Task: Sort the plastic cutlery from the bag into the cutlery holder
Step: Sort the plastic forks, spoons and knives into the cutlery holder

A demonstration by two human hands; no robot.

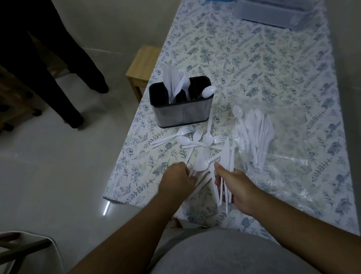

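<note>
Sorting was mid-way. The cutlery holder (pixel 181 101) already held knives, forks and one spoon. Just in front of it lay loose forks and spoons (pixel 196 139); to its right, more pieces sat on the clear bag (pixel 286 142). The right hand (pixel 235 186) gripped a bundle of knives (pixel 226 176). The left hand (pixel 178 178) curled round pieces nearer the table edge (kind unclear). Next, likely: carry the bundle to the holder's knife compartment.

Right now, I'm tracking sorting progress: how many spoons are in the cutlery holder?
1: a white spoon leans out of the right end compartment of the cutlery holder; more may be hidden below its rim.
</note>
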